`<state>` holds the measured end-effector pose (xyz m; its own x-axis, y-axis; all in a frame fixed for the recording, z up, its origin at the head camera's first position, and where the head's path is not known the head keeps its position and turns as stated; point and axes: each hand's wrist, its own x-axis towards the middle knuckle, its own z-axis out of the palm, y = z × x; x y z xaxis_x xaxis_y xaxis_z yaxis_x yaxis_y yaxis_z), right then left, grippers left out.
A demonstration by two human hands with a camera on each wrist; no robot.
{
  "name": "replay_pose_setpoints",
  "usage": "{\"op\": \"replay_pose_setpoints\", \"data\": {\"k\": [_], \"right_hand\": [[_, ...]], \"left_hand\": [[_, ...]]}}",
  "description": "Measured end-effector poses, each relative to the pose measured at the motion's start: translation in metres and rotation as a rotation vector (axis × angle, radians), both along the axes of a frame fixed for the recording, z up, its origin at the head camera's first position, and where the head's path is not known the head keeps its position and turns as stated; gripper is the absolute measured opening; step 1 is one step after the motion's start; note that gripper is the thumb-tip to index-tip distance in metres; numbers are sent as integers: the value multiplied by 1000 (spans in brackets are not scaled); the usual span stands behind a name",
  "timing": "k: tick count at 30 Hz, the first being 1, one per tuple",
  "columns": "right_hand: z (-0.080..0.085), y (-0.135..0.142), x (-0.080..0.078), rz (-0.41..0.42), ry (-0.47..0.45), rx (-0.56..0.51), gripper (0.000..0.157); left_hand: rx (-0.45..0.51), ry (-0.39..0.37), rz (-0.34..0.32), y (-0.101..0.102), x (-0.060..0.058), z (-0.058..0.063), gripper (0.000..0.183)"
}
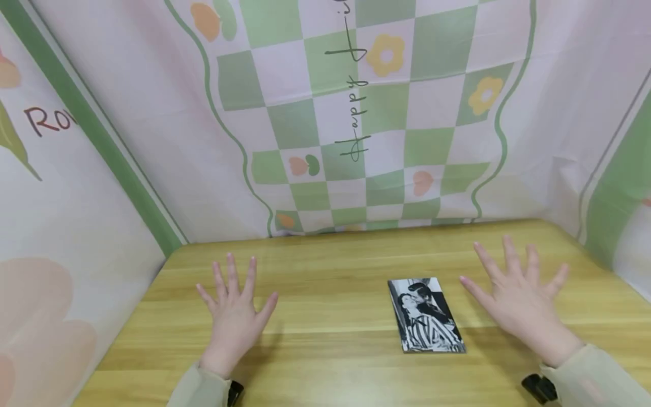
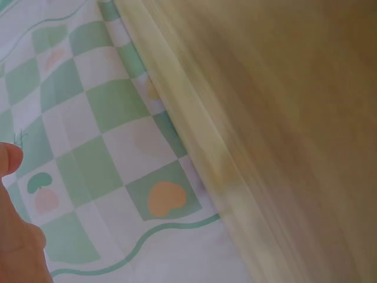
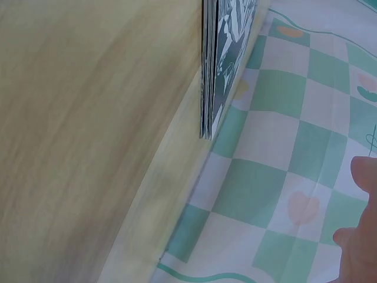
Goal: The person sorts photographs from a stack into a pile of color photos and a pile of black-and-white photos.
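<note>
A small stack of cards (image 1: 426,316) lies on the wooden table, right of the middle; its top bears a black-and-white picture of two people, one in a striped top. In the right wrist view the layered edges of the stack (image 3: 208,76) show. My right hand (image 1: 524,299) is held over the table to the right of the stack, fingers spread, holding nothing. Well to the left of the stack, my left hand (image 1: 234,319) is also spread and holds nothing. Each wrist view catches only part of a hand at its border.
The wooden table (image 1: 325,282) ends at the back against a hanging cloth (image 1: 386,113) with a green-and-white check, flowers and lettering. More printed cloth (image 1: 76,226) hangs along the left side, and further cloth (image 1: 625,186) closes off the right.
</note>
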<state>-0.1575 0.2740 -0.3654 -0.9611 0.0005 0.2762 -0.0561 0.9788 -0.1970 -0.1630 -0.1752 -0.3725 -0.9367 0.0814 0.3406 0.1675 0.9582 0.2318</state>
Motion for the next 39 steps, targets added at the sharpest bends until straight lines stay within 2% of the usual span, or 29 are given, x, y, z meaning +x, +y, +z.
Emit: {"op": "replay_pose_setpoints", "data": {"k": [7, 12, 18, 25, 33, 39], "right_hand": [[2, -2, 0, 13, 14, 8, 73], [2, -3, 0, 22, 11, 8, 73], [2, -7, 0, 26, 9, 11, 72], [3, -13, 1, 44, 11, 9, 72], [1, -18, 3, 64, 14, 14, 72], [-1, -23, 3, 76, 33, 5, 72]], "left_hand": [[-7, 5, -17, 8, -3, -1, 78], [-17, 10, -35, 22, -4, -1, 78], [-30, -15, -58, 46, -5, 1, 78], [-8, -27, -127, 77, -6, 1, 78], [-40, -48, -166, 106, -5, 4, 77], [2, -88, -220, 124, -3, 3, 77]]}}
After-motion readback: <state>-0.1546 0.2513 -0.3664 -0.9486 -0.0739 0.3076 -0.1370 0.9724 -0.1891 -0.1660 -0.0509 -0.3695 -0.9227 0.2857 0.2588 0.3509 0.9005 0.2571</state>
